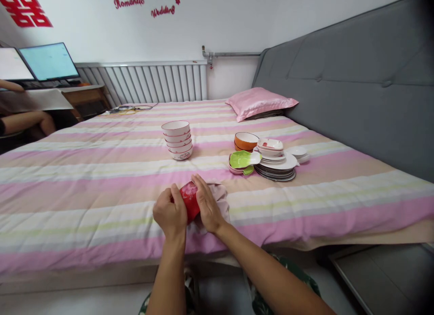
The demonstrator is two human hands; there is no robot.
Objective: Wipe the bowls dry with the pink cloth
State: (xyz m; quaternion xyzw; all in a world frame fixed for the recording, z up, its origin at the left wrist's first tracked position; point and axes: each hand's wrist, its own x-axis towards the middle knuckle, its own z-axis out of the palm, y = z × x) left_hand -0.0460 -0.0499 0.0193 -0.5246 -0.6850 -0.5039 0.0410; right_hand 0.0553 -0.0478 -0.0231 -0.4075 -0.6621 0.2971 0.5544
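Between my hands is a red bowl with a pink flower pattern; the hands hide much of its shape. My left hand is closed around its left side, thumb on top. My right hand presses against its right side, fingers long and close together. A pale pink cloth lies crumpled beneath and beside the right hand; how much of it the fingers grip is hidden. Farther off stands a stack of white bowls with red trim.
Stacked dark-edged plates, green leaf-shaped dishes and orange bowls sit to the right on the striped bed. Behind them are a pink pillow and grey headboard. Another person's leg shows at a desk, left.
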